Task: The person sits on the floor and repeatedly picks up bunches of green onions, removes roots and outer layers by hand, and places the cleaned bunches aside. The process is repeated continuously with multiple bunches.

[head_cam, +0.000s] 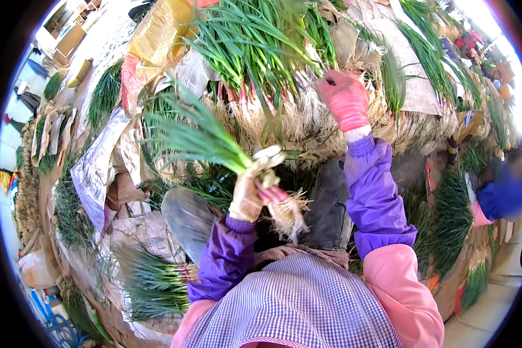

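Observation:
My left hand [254, 185], in a dirty pale glove, grips a bunch of green onions [226, 150] near its reddish stems. The leaves fan out to the upper left and the whitish roots hang to the lower right, over my lap. My right hand [344, 93], in a pinkish-red glove, is at the right part of a large pile of green onions [248, 48]. Its fingers are curled by the stems; whether they hold any cannot be told. Matted roots [313, 126] of the pile face me, below that hand.
Woven plastic sacks [156, 39] lie left of the pile, and a smaller onion bundle [156, 282] rests on sacking at lower left. More onions [452, 217] stand at the right, near a person in blue [509, 187]. My knees [187, 217] are close below the pile.

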A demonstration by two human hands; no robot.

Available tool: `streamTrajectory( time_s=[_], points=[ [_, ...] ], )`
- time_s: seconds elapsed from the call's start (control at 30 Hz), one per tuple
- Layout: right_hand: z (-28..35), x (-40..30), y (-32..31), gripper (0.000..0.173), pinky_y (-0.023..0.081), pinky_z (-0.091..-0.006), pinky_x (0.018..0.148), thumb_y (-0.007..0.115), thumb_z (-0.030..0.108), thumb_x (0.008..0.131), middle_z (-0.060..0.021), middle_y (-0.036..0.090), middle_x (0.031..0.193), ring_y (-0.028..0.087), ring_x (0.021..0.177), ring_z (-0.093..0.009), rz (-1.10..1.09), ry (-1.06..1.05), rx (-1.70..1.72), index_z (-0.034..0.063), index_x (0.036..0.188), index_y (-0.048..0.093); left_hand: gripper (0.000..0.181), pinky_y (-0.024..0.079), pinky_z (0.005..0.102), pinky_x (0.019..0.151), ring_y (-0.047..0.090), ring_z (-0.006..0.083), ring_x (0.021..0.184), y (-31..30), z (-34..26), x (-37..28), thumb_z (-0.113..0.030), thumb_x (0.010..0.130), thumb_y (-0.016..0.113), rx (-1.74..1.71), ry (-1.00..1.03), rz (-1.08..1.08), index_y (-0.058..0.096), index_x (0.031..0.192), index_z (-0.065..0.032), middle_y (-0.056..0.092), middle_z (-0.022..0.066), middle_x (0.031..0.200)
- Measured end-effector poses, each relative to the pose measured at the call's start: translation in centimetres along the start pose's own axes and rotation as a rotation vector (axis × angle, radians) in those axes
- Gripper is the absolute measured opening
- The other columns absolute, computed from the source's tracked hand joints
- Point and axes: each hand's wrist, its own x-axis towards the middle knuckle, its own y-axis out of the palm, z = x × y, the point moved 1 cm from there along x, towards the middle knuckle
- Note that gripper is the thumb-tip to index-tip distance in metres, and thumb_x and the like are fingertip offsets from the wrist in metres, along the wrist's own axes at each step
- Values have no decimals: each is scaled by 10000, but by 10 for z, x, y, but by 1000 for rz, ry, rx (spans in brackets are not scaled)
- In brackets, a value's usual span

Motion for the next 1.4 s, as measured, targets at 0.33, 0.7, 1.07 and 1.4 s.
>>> streamTrajectory(
  time_s=[0.33, 0.7, 1.07, 1.4],
  points=[
    [49, -52, 44, 462, 474, -413, 622, 632, 501, 825, -112, 614, 691, 623, 648, -260, 269, -224, 11, 52, 737, 572, 264, 525, 331, 354, 586, 186, 443, 40, -12, -14, -248, 918, 609, -78, 94, -40, 595, 1005, 2, 587, 41, 650],
    [-2, 4, 50, 157, 469, -351, 503, 604, 240, 842, -42, 598, 621, 565, 524, -197, -81, -115, 34, 94, 801, 646, 313, 446, 250, 410, 486, 112, 456, 49, -21, -47, -283, 918, 613, -50, 218, -143, 602, 979, 24, 516, -7, 599],
    [48, -67, 14, 545, 531, -381, 729, 694, 455, 793, -110, 679, 916, 660, 863, -210, 335, -49, 386, 62, 1155, 588, 282, 401, 219, 380, 454, 94, 438, 31, -17, -44, -229, 917, 619, -6, 304, -122, 590, 971, 47, 464, -14, 590],
    [53, -61, 74, 235, 461, -387, 518, 605, 307, 874, -64, 602, 685, 593, 580, -261, 9, -679, 6, 87, 797, 625, 323, 474, 278, 302, 533, 157, 357, 28, -11, -32, -304, 897, 644, 57, 282, -186, 608, 932, 15, 457, 1, 580]
  ],
)
